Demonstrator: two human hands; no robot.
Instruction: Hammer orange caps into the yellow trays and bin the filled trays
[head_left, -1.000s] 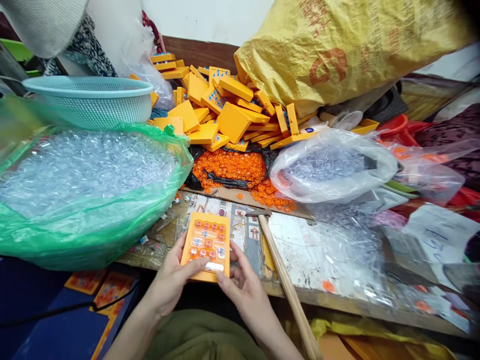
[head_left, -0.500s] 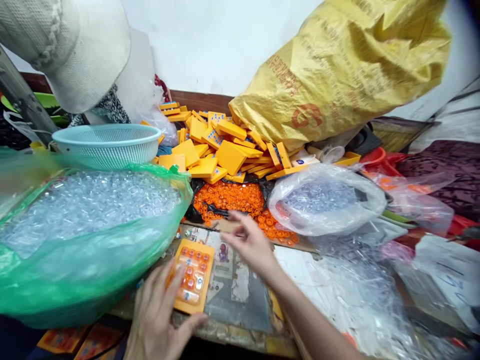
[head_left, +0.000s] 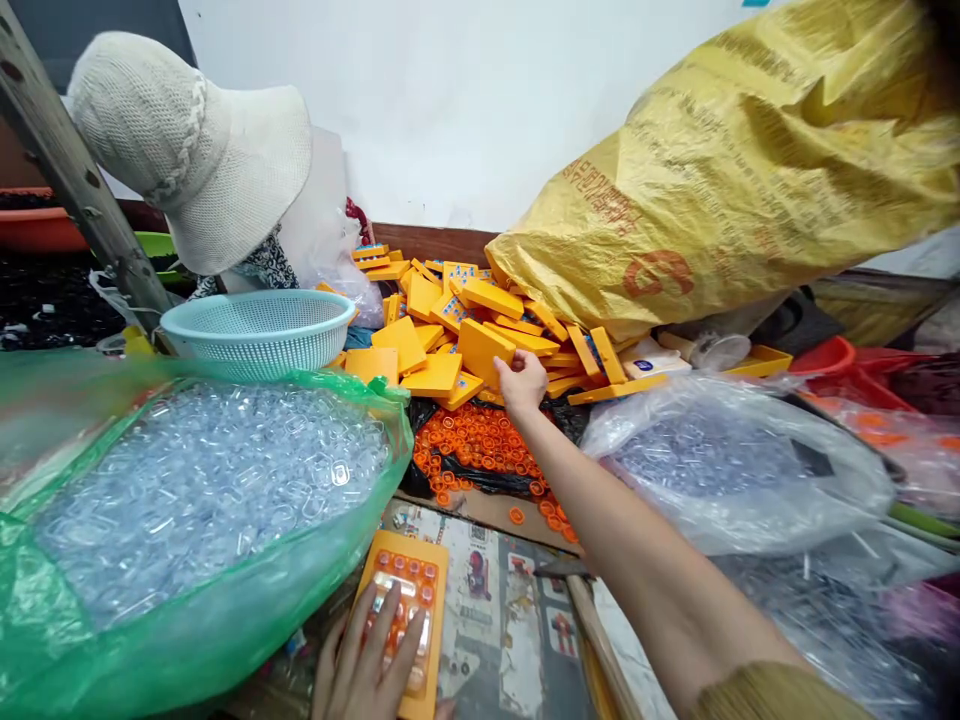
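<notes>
My left hand (head_left: 371, 655) lies with its fingers spread over a yellow plastic panel (head_left: 431, 575) set with rows of orange and clear buttons, on the worn board (head_left: 487, 650) near me. My right hand (head_left: 523, 382) reaches forward, its thumb and fingers closed on the right edge of a plain yellow panel (head_left: 480, 345). That panel leans on the pile of similar yellow panels (head_left: 435, 375) by the wall. Just below my right hand is a heap of small orange rings (head_left: 480, 435) on black plastic.
A green bag (head_left: 262, 600) of clear plastic pieces (head_left: 225, 480) fills the left. Behind it stands a blue basket (head_left: 259, 325). To the right are a clear bag (head_left: 847, 500), a hammer (head_left: 604, 640) and a yellow sack (head_left: 720, 200). Someone in a white hat (head_left: 217, 150) is at the back left.
My right hand has gone forward from above the board to a yellow panel in the pile and closed on its edge. My left hand has come down onto the buttoned panel. The view has shifted.
</notes>
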